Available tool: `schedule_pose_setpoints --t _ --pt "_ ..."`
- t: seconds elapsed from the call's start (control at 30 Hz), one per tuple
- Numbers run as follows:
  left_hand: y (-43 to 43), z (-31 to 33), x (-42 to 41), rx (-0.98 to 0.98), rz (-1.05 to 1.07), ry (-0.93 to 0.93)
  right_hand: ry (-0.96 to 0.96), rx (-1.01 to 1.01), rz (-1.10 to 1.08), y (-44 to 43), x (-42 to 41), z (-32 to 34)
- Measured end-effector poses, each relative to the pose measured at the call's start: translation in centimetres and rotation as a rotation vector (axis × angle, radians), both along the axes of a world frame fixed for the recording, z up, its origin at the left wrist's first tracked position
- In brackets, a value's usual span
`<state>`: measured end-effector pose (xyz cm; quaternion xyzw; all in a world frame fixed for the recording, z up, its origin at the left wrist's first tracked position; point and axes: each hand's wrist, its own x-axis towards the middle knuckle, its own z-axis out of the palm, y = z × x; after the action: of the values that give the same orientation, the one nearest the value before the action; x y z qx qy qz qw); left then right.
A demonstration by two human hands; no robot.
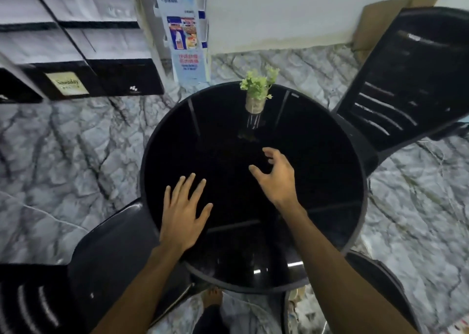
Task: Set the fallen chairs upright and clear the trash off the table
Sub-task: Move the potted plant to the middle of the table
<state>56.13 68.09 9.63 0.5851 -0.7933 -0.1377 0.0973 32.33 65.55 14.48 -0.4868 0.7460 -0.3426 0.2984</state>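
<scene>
A round black glass table (330, 171) fills the middle of the view. My left hand (184, 211) hovers flat over its near left part, fingers spread, holding nothing. My right hand (275, 175) is over the table's middle, fingers curled apart and empty. A small green plant in a tan pot (255, 93) stands at the table's far edge. One black slatted chair (411, 79) stands upright at the right of the table. Another black chair (106, 262) sits at the near left, its seat tucked by the table edge. I see no trash on the tabletop.
Black and white cabinets (76, 41) line the far left wall. A blue poster stand (186, 34) leans behind the table. Brown cardboard (380, 16) rests against the white wall. A third dark chair (380, 290) shows at the lower right. The floor is grey marble; my bare foot (212, 297) shows below the table.
</scene>
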Motion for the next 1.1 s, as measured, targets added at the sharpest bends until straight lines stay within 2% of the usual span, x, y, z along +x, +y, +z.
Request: schedule_pose_setpoints --t 0.3,0.7,1.1 --pt "-6.2 -1.7 -1.3 0.009 -0.045 -0.011 0.042 -0.054 -0.09 -9.6 -1.6 -3.7" --pt "-6.6 -1.9 -1.7 -0.046 -0.034 -0.01 0.105 -0.092 -0.178 -17.9 -3.2 -5.0" --pt "-6.6 -2.0 -1.8 -0.057 -0.026 -0.036 0.033 -0.141 -0.226 -20.6 -3.3 -5.7"
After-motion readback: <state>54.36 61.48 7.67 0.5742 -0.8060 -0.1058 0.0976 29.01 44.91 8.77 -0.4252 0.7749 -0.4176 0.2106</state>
